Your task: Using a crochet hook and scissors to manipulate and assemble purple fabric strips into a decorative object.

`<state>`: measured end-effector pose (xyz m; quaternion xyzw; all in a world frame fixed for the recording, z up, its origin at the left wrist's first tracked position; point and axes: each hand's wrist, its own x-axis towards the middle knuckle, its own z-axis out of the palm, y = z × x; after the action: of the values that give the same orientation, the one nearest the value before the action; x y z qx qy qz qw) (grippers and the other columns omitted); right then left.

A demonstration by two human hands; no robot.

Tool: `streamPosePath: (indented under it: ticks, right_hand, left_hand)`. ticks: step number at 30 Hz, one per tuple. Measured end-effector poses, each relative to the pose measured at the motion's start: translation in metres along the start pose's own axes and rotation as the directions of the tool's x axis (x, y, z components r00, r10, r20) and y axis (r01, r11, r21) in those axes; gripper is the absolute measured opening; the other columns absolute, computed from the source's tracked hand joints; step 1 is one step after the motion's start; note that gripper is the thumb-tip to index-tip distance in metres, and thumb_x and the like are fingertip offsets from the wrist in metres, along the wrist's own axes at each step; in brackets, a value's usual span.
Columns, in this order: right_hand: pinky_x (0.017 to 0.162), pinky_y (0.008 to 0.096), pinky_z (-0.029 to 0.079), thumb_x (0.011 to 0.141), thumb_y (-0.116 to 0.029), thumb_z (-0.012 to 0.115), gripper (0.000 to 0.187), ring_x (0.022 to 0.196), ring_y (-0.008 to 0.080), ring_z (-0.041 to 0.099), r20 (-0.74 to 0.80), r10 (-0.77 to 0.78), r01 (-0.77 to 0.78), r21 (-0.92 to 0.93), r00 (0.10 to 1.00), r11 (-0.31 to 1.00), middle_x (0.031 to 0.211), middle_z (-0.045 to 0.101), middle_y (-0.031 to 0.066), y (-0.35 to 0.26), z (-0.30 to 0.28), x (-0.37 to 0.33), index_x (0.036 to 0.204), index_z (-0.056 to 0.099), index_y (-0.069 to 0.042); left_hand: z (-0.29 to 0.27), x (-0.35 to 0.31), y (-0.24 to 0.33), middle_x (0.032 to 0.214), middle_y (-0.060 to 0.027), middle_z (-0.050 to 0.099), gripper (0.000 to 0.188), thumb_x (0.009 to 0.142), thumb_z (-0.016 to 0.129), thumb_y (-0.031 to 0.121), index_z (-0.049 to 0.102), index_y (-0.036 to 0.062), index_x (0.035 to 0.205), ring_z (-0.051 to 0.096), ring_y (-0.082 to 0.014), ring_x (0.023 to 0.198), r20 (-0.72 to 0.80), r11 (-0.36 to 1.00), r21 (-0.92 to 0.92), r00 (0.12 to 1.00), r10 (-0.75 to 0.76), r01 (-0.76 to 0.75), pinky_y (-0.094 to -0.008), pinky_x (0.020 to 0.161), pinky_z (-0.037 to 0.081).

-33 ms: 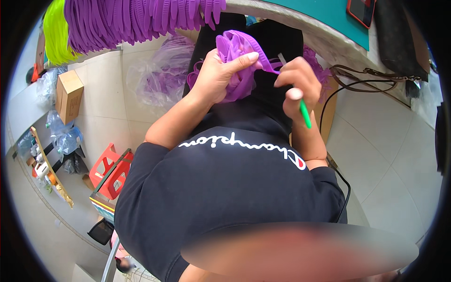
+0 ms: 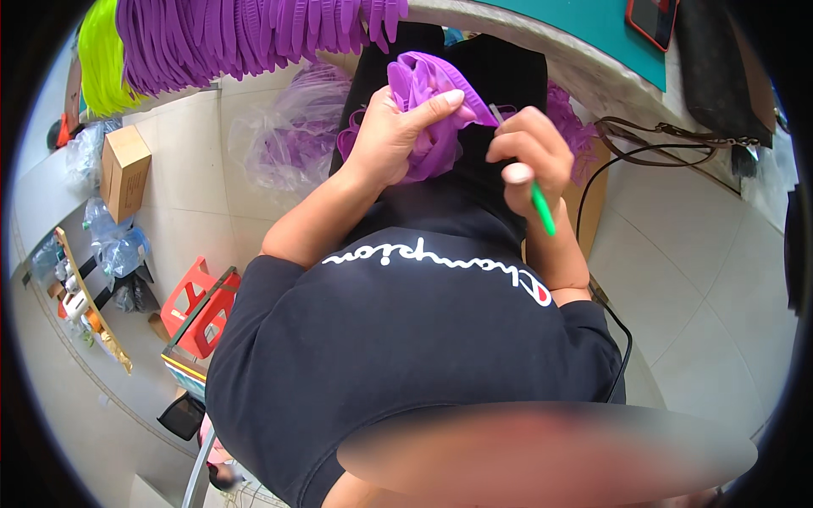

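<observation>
My left hand is closed around a bundle of soft purple rubber straps, its thumb pressing on top. A ribbed strap end sticks out of the bundle and tapers to a point toward the right. In my closed right hand is a slim green-handled knife, its handle end jutting out below the fingers. The thin metal tip appears right by the strap's pointed end. Whether it touches cannot be made out.
Purple straps and lime-green ones hang at the table edge. A clear bag of purple pieces lies on the floor left of my legs. A phone rests on the green mat. A cardboard box and red stool stand left.
My right hand has shifted slightly left with the knife, bringing its tip up to the strap's end. My left hand and the bundle have barely moved.
</observation>
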<state>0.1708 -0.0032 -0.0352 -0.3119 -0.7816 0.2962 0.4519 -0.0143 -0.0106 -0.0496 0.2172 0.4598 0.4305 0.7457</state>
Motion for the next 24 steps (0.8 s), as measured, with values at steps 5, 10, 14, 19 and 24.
streamPosePath:
  ticks: [5, 10, 14, 19, 24]
  right_hand:
    - [0.051, 0.0311, 0.039, 0.091, -0.047, 0.049, 0.052, 0.058, 0.0224, 0.051, 0.073, -0.063, 0.072, -0.122, 0.995, 0.99, 0.064, 0.05, 0.0082, 0.002, 0.01, 0.004, 0.067, 0.057, -0.001]
    - [0.051, 0.0313, 0.039, 0.092, -0.044, 0.049, 0.05, 0.058, 0.0218, 0.05, 0.077, -0.047, 0.057, -0.141, 0.996, 0.988, 0.064, 0.049, 0.0073, 0.002, 0.012, 0.005, 0.067, 0.056, -0.001]
    - [0.051, 0.0315, 0.039, 0.092, -0.042, 0.05, 0.049, 0.057, 0.0227, 0.05, 0.068, -0.019, 0.031, -0.173, 0.998, 0.984, 0.063, 0.049, 0.0076, 0.001, 0.016, 0.005, 0.066, 0.055, -0.001]
    - [0.05, 0.0314, 0.037, 0.099, -0.033, 0.043, 0.047, 0.051, 0.02, 0.047, 0.199, 0.592, -0.526, -0.301, 0.781, 0.795, 0.057, 0.046, 0.0065, -0.023, 0.011, 0.011, 0.067, 0.054, 0.0]
    - [0.049, 0.0238, 0.028, 0.1, -0.032, 0.039, 0.045, 0.054, 0.0075, 0.039, 0.194, 0.397, -0.432, 0.571, 0.897, 0.698, 0.059, 0.046, 0.0019, 0.003, -0.003, 0.004, 0.069, 0.051, -0.003]
  left_hand:
    - [0.005, 0.0, 0.0, 0.078, -0.0042, 0.068, 0.013, 0.088, 0.065, 0.015, 0.066, 0.0019, 0.088, 0.055, -0.0034, 0.062, -0.018, 0.977, 0.054, 0.978, 0.207, -0.206, -0.0182, 0.054, 0.042]
    - [0.008, -0.005, 0.005, 0.077, -0.0039, 0.068, 0.011, 0.088, 0.065, 0.013, 0.066, 0.002, 0.087, 0.058, -0.0051, 0.066, -0.004, 0.956, 0.121, 0.963, 0.268, -0.265, -0.02, 0.058, 0.045]
    - [0.011, -0.01, 0.01, 0.076, -0.0038, 0.068, 0.012, 0.088, 0.065, 0.012, 0.066, 0.0009, 0.086, 0.059, -0.0062, 0.065, -0.012, 0.926, 0.249, 0.955, 0.295, -0.283, -0.0208, 0.059, 0.046]
    - [0.006, -0.009, 0.0, 0.074, -0.0037, 0.067, 0.012, 0.088, 0.065, 0.012, 0.066, 0.0004, 0.086, 0.058, -0.0061, 0.063, 0.03, 0.651, 0.62, 0.843, 0.537, -0.437, -0.021, 0.058, 0.046]
    - [0.0, -0.003, -0.001, 0.074, -0.0035, 0.068, 0.014, 0.089, 0.064, 0.014, 0.066, 0.0006, 0.088, 0.056, -0.005, 0.06, -0.032, 0.893, 0.269, 0.923, 0.383, -0.361, -0.0195, 0.052, 0.043]
